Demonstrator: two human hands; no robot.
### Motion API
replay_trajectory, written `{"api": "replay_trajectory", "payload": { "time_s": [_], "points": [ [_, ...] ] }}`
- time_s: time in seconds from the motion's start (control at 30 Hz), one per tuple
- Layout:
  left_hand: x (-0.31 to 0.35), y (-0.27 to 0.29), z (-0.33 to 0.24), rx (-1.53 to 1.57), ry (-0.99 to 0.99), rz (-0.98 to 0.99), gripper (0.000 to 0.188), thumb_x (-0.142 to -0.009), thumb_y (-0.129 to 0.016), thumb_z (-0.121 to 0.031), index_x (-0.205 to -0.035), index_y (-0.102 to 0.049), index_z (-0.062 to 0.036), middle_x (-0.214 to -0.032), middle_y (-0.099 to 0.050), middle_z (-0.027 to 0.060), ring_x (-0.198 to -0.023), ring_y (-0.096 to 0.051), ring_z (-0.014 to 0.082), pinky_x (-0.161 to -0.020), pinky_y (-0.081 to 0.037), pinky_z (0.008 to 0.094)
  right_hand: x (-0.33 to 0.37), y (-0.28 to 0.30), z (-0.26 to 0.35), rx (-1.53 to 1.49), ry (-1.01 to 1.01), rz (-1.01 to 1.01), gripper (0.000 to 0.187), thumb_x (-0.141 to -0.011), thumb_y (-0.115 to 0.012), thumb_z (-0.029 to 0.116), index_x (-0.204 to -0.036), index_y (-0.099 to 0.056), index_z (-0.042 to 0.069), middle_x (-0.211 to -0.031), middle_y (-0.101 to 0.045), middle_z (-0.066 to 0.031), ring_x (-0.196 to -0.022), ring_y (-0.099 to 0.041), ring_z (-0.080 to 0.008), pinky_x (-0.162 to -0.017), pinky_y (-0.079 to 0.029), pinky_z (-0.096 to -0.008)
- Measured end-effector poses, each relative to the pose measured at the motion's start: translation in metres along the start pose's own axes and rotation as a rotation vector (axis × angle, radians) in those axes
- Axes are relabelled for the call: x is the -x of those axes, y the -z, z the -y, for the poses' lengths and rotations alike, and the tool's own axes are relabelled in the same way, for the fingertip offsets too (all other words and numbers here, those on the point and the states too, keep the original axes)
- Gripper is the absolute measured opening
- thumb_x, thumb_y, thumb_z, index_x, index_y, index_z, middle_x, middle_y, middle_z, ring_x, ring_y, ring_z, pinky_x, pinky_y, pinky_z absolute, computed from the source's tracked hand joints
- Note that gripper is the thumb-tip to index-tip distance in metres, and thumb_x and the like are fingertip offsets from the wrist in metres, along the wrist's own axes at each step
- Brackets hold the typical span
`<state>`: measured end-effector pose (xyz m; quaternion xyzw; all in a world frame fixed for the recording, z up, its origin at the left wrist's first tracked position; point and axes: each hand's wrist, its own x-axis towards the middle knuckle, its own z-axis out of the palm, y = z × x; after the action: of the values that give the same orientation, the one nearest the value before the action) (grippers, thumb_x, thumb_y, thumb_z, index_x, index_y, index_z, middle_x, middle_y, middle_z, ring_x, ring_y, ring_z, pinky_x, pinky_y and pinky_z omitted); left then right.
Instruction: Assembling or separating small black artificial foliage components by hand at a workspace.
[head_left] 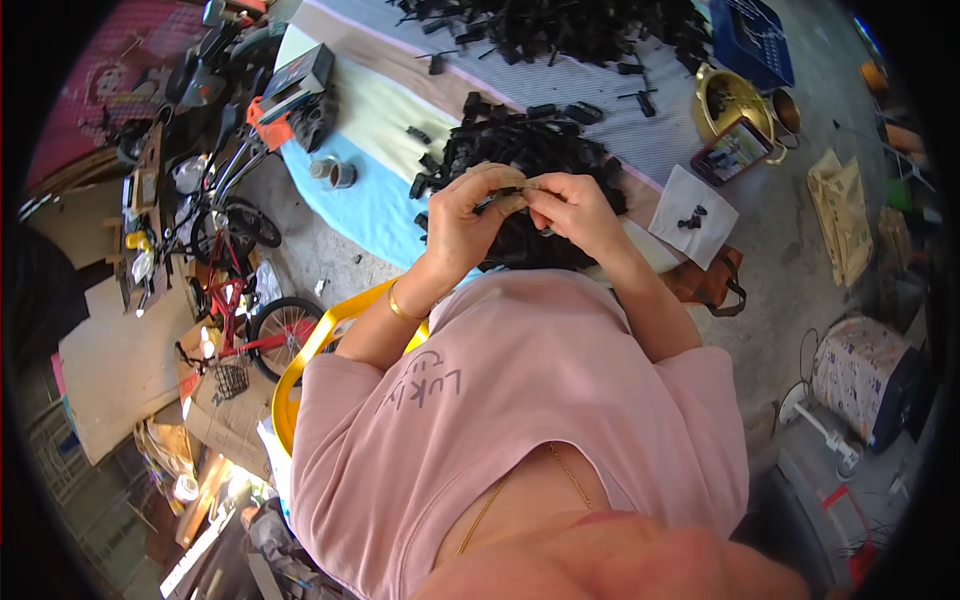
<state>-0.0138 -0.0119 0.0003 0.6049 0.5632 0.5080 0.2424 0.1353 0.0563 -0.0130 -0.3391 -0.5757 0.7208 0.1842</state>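
Two hands meet at the centre of the frame: the left hand (468,215) and right hand (570,205) both pinch one small black part (522,188) between closed fingertips, just above a heap of black parts (520,145) on the striped cloth (640,125).

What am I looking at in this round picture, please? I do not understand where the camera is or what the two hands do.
There is no machine here. A person wears a wide-angle camera on the head, and it looks down, so the picture bends at the edges and you see the pink shirt from above.

The left hand and the right hand meet in the middle and pinch a small black part between the fingertips; it is too small to identify.

Below the hands, a pile of small black parts lies on a cloth of striped grey, pale yellow and light blue. A phone rests on a brass pot. A red bicycle stands at the left.
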Motion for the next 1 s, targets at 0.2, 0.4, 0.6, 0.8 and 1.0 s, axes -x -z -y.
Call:
{"api": "replay_trajectory", "payload": {
  "time_s": [0.2,0.4,0.6,0.8,1.0],
  "points": [
    [0.002,-0.007,-0.001,-0.095,0.212,0.001,0.058,-0.065,-0.072,-0.002,-0.117,-0.047,-0.0043,-0.092,-0.062,0.0105,-0.073,-0.062,0.0193,-0.065,-0.05,0.0272,-0.001,0.013,0.0,0.137,0.303,-0.161,0.023,-0.074,-0.069,0.011,-0.092,-0.059,0.001,-0.07,-0.055,0.0034,-0.061,-0.047,0.0001,-0.053,-0.037,-0.0144],
    [-0.005,0.001,-0.022,0.04,0.266,0.284,0.073,-0.062,-0.075,-0.004,-0.125,-0.039,-0.0033,-0.098,-0.061,0.0117,-0.083,-0.061,0.0181,-0.072,-0.048,0.0278,0.003,0.016,0.005,0.128,0.299,-0.088,0.02,-0.073,-0.069,0.008,-0.089,-0.06,0.0,-0.077,-0.06,-0.0002,-0.068,-0.054,-0.0035,-0.061,-0.043,-0.0173],
    [-0.002,0.023,-0.01,0.801,0.493,0.455,0.061,-0.061,-0.075,0.0,-0.114,-0.045,-0.0011,-0.106,-0.055,0.0085,-0.1,-0.055,0.0185,-0.088,-0.045,0.0322,0.014,0.034,0.016,-0.157,0.274,0.043,0.017,-0.076,-0.067,0.008,-0.089,-0.061,0.0,-0.08,-0.063,-0.0019,-0.073,-0.058,-0.0067,-0.066,-0.046,-0.0182],
    [0.002,0.007,-0.006,1.134,0.662,0.431,0.029,-0.066,-0.071,0.003,-0.086,-0.051,-0.0025,-0.084,-0.058,0.0075,-0.079,-0.061,0.0222,-0.073,-0.05,0.0306,0.013,0.02,0.018,-0.071,0.444,0.128,0.012,-0.073,-0.067,0.003,-0.082,-0.061,-0.001,-0.084,-0.055,-0.0044,-0.072,-0.054,-0.0099,-0.066,-0.043,-0.0202],
    [0.001,0.005,-0.008,1.121,0.836,0.364,0.017,-0.075,-0.065,-0.005,-0.085,-0.051,-0.0024,-0.08,-0.056,0.0066,-0.073,-0.059,0.019,-0.071,-0.049,0.0296,0.007,0.018,0.009,0.055,0.474,0.071,0.013,-0.072,-0.067,-0.001,-0.083,-0.06,-0.001,-0.085,-0.055,-0.0038,-0.073,-0.053,-0.0103,-0.063,-0.043,-0.0203]
  ]
}}
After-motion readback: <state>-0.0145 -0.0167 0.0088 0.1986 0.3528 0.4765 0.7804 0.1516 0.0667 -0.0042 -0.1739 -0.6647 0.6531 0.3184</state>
